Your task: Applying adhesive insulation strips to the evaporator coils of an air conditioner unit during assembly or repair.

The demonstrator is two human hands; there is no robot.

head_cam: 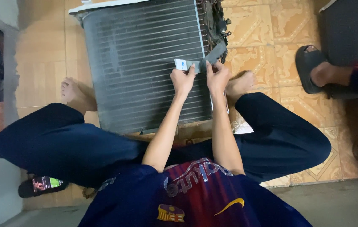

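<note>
A grey strip of tape point(206, 60) is pinched at once by the left hand point(182, 80) and the right hand point(217, 77), fingers closed on it, against the finned coil unit point(141, 63) lying on the tiled floor point(263, 25). A phone point(44, 184) is seen by the left knee.
</note>
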